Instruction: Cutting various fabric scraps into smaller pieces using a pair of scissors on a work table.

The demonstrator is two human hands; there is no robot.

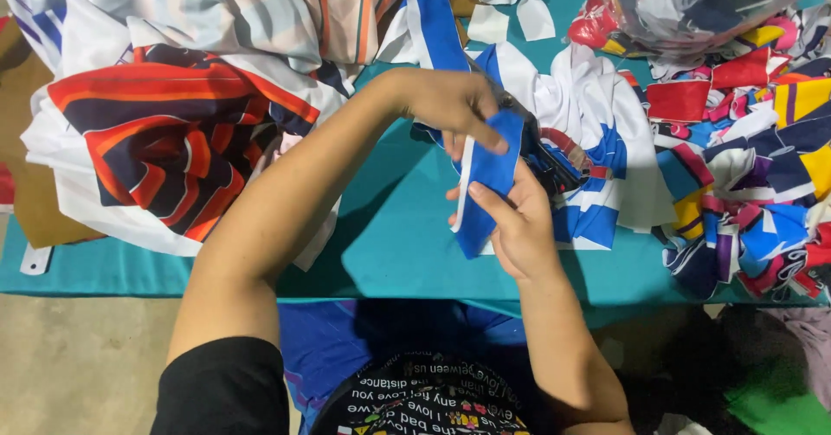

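My left hand (pixel 450 106) and my right hand (pixel 518 223) hold one blue fabric strip with a white edge (pixel 487 175) between them, just above the teal table (pixel 398 227). The left fingers pinch its upper part. From below, the right thumb and fingers grip its lower part. Behind the right hand lie dark scissors (pixel 547 154), partly hidden; I cannot tell whether the hand holds them. A long blue and white strip (pixel 433 15) runs up from the hands toward the table's far edge.
A folded red, navy and white striped cloth (pixel 164 141) lies at the left. Blue and white fabric pieces (pixel 597 167) sit right of the hands. A heap of multicoloured scraps (pixel 753 167) fills the right side, with a clear plastic bag (pixel 692 2) behind it.
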